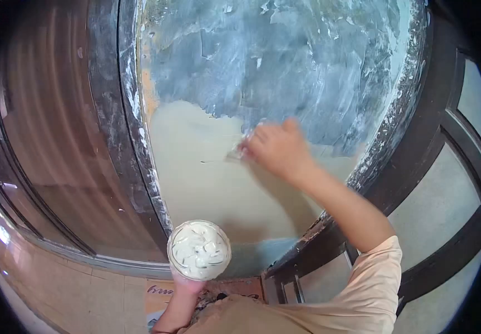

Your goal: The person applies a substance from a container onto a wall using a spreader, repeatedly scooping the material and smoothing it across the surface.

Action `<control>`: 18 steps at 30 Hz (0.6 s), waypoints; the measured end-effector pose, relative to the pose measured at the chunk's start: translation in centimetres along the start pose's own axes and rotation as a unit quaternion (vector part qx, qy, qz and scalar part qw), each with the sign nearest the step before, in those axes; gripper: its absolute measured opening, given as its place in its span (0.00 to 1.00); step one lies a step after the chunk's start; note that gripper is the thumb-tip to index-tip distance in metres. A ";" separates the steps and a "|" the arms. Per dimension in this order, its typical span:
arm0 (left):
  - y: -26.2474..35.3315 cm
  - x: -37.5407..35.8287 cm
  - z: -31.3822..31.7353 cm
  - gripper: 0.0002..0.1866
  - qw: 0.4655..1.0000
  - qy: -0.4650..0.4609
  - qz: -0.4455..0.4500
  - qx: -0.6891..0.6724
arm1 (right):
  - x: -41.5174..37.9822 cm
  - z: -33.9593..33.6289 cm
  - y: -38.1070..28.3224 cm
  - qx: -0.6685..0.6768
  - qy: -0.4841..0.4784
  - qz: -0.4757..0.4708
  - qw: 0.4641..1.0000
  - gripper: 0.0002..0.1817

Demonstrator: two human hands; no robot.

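Note:
My left hand (pixel 189 283) grips a round tub of white putty (pixel 199 250) from below, low in front of the wall. The putty surface is swirled and uneven. My right hand (pixel 274 146) is closed on a putty knife (pixel 237 151), whose blade lies against the wall; hand and blade are blurred by motion. Around the blade, the smooth cream coat (pixel 196 167) covers the lower part of the wall. Above it, the upper wall (pixel 274 61) is blue-grey with white streaks and rough patches. The knife's handle is mostly hidden by my fingers.
A dark, white-smeared frame (pixel 140 133) borders the wall on the left, beside a brown panel (pixel 57 111). To the right stands a dark wooden door with pale panes (pixel 435 189). Tiled floor (pixel 101 289) and a printed sheet (pixel 159 292) lie below.

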State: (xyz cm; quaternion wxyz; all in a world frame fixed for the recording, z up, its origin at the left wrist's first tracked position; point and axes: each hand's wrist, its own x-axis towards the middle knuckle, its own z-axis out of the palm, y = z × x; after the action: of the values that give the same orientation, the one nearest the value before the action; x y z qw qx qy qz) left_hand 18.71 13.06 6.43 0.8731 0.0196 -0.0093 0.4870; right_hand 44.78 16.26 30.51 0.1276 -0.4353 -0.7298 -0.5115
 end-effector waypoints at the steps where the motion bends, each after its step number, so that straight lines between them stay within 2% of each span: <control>1: 0.1 -0.1 0.0 0.31 0.999 0.002 0.022 0.036 | 1.6 -1.5 2.0 -0.019 0.016 0.036 0.999 0.07; 3: 0.4 -0.2 -0.2 0.31 0.997 0.005 0.041 0.073 | 3.7 -4.8 4.0 -0.033 0.088 0.105 0.990 0.07; 6: 1.1 0.0 -0.9 0.31 0.998 0.011 0.039 0.047 | 3.8 -5.0 3.0 -0.012 0.102 0.078 0.992 0.07; 8: 1.4 -0.2 -1.0 0.31 0.998 0.007 0.031 0.049 | 2.4 -2.4 -0.3 0.004 0.068 0.048 0.997 0.07; 10: 1.7 -0.2 -0.8 0.32 0.999 0.014 0.024 0.033 | 1.5 -0.6 -3.0 0.038 -0.008 -0.053 0.998 0.07; 14: 2.3 -0.5 -0.7 0.32 0.993 -0.004 0.042 0.112 | 4.5 -1.7 0.7 -0.023 -0.014 -0.011 1.000 0.06; 16: 2.4 -0.4 -0.3 0.33 0.993 -0.004 0.039 0.114 | 6.7 -4.8 2.6 -0.053 0.107 0.072 0.990 0.05; 18: 2.7 -0.4 -0.6 0.33 0.993 -0.003 0.038 0.116 | 7.3 -4.8 1.9 -0.030 0.111 0.053 0.992 0.05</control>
State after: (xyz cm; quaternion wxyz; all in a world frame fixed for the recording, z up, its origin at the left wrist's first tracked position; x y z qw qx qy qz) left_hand 16.22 14.15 5.93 0.8460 0.1218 0.0438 0.5173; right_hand 40.68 16.02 38.49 0.2216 -0.4174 -0.6717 -0.5706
